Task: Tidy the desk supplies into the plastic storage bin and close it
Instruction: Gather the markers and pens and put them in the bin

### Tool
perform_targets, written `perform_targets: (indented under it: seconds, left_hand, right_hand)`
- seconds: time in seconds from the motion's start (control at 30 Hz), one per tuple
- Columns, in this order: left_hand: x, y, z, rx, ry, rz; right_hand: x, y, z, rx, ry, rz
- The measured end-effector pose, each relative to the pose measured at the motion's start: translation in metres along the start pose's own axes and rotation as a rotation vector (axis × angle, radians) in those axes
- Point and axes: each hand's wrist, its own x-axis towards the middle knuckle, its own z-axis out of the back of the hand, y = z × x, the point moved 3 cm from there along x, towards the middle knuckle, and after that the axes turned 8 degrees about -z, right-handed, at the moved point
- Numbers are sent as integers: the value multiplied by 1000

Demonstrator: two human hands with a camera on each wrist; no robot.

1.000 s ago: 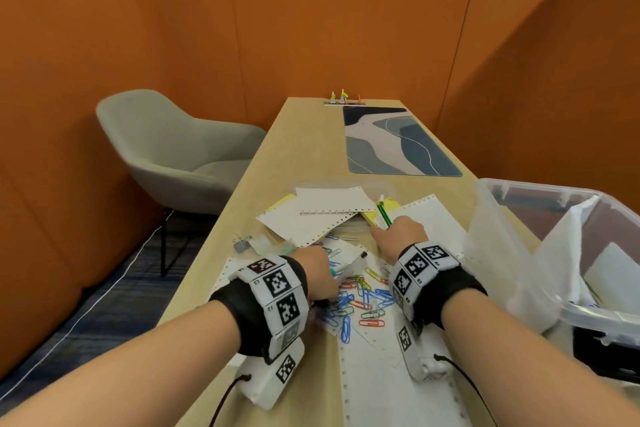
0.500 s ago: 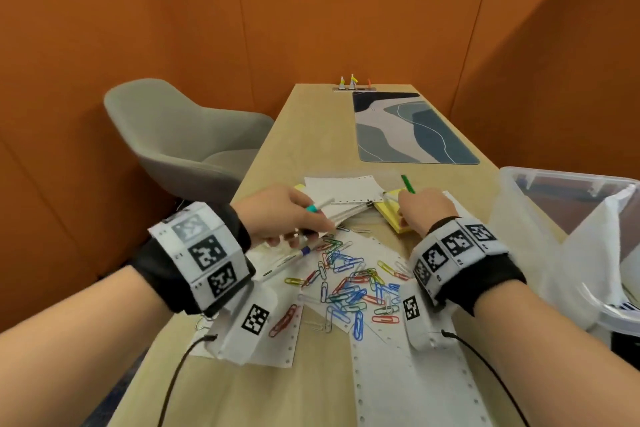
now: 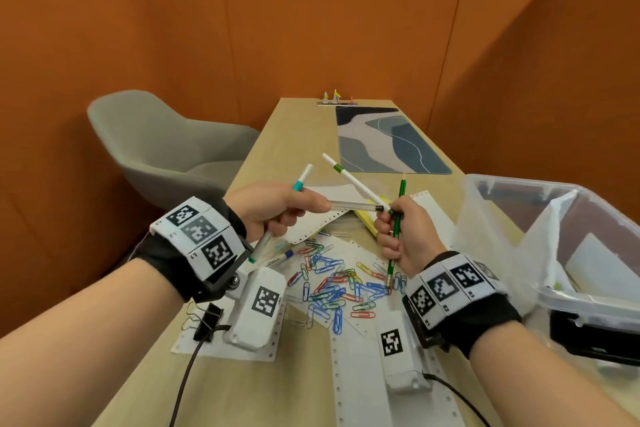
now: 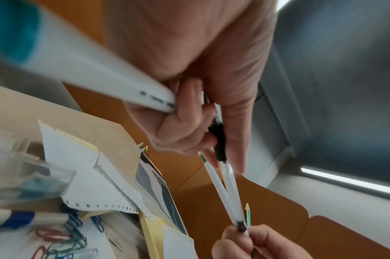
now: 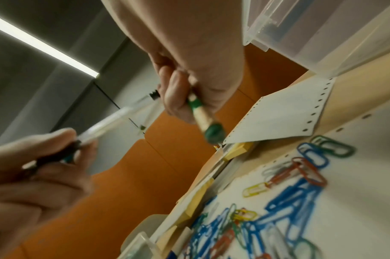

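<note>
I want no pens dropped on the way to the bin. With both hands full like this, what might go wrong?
1. The left hand holds a teal marker and a clear pen whose far end the right hand pinches; a loose handover may drop it onto the paper clips.
2. The right hand also holds a green pencil and a white pen, so its grip is crowded.

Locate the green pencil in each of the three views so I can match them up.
Head: green pencil upright, gripped by the right hand, centre-right.
Left wrist: only its sharpened tip shows, lower centre-right, above the right hand's fingers.
Right wrist: its blunt end pokes from the fist, centre.
Shared landmark: the coloured paper clips on the desk.
</note>
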Motion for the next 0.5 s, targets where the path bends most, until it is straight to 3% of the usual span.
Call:
perform_targets:
  seconds: [0.2,0.33,0.5]
  left_hand:
    - [-4,-7,-2,-68,9,-29]
    - [-6,-7,-4,-135,33,-44]
    - [-10,-4,-5,-44,115,17]
  right_hand:
    - [-7,-5,-10,-69,85,41]
    - [-7,-3,-15,-61,15,101]
    - [-6,5,-11,76,-45,152]
